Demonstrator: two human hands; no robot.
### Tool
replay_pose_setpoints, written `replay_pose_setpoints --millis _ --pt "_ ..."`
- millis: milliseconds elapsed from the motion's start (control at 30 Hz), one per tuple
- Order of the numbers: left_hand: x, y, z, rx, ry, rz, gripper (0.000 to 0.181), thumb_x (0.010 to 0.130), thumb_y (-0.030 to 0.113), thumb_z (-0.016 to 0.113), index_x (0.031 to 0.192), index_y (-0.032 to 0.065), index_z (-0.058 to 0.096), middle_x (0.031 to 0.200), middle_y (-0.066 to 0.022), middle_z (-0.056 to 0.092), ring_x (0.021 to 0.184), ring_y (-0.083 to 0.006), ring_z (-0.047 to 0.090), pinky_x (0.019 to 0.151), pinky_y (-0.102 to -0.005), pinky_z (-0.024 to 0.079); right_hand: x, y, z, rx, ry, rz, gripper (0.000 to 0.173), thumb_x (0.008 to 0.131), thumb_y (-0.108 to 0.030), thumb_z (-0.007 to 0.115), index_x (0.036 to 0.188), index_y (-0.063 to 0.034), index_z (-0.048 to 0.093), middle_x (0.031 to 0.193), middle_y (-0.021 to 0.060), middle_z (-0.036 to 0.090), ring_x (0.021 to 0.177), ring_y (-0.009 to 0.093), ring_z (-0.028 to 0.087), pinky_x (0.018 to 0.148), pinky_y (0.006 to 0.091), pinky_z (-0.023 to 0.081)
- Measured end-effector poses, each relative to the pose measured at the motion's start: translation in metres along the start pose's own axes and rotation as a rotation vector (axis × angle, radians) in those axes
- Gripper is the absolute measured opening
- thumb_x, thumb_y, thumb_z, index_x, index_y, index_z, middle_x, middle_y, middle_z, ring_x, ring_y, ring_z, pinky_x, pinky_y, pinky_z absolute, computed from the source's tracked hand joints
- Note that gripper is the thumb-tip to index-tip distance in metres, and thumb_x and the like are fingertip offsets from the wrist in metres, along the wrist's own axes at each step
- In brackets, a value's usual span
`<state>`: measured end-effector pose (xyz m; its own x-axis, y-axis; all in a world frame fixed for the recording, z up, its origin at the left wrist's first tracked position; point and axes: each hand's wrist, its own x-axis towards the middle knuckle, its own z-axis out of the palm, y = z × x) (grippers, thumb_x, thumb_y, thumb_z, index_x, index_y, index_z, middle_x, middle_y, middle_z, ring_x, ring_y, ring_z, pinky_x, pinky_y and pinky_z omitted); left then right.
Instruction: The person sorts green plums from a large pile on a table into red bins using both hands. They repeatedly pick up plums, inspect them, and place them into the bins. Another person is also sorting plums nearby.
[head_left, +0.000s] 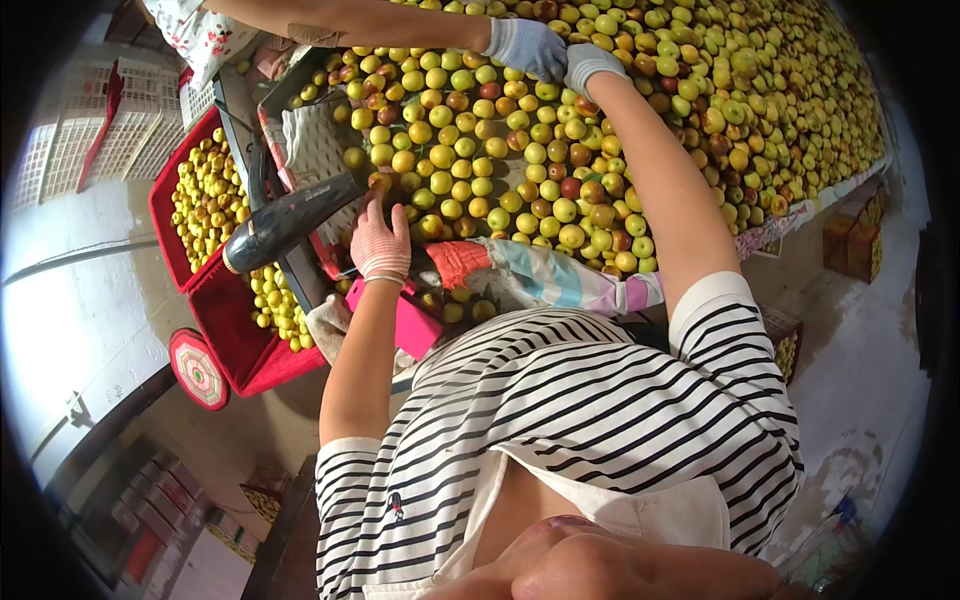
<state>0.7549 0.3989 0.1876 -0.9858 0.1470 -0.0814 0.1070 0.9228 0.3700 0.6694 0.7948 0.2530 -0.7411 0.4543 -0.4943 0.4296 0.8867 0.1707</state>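
Observation:
My left hand (381, 244), in a pink-and-white striped glove, reaches to the left end of a sorting table, its fingertips at a yellow-brown jujube (379, 181). Whether it grips that fruit is unclear. In a grey glove, my right hand (592, 67) is at the far side among the loose jujubes (465, 169); its fingers are hidden from me. Right beside it is another person's hand (529, 49) in a blue-grey glove. A black hair dryer (292, 221) lies left of my left hand, its nozzle towards the fruit. Below my left wrist stands a bright pink box (405, 322).
A dense heap of jujubes (765, 112) fills the table's right side. Patterned cloth (555, 274) covers the near edge. Red bins (232, 352) with fruit stand at the left, beside a round patterned disc (199, 369). White plastic crates (112, 127) are stacked behind.

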Motion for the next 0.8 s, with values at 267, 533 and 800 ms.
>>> replay_pose_setpoints --millis 267,533,800 --pt "0.000 -0.001 0.000 -0.024 -0.035 -0.009 0.048 0.095 0.043 0.049 0.136 0.0175 0.051 0.122 -0.0197 0.061 0.106 -0.0393 0.061 0.087 -0.0469 0.049 -0.016 -0.041 0.010 -0.142 -0.003 -0.143 0.044 0.089 -0.012 0.063 0.131 -0.0039 0.052 0.122 0.0159 0.065 0.107 0.033 0.066 0.085 0.0464 0.057" --pt "0.000 -0.003 0.004 -0.030 0.006 0.014 0.047 0.093 0.040 0.053 0.134 0.0170 0.053 0.130 -0.0135 0.059 0.107 -0.0365 0.061 0.090 -0.0452 0.050 -0.050 -0.040 0.041 0.404 0.117 -0.453 0.051 0.089 -0.028 0.066 0.133 -0.0090 0.050 0.113 0.0181 0.065 0.092 0.030 0.068 0.081 0.0394 0.055" --pt "0.001 -0.001 0.000 -0.018 -0.049 -0.033 0.049 0.092 0.043 0.053 0.134 0.0185 0.053 0.132 -0.0145 0.057 0.107 -0.0380 0.060 0.089 -0.0462 0.050 -0.136 -0.025 0.060 1.840 -0.458 -0.888 0.062 0.079 -0.028 0.073 0.131 -0.0022 0.051 0.112 0.0090 0.064 0.071 0.009 0.061 0.060 0.0230 0.052"
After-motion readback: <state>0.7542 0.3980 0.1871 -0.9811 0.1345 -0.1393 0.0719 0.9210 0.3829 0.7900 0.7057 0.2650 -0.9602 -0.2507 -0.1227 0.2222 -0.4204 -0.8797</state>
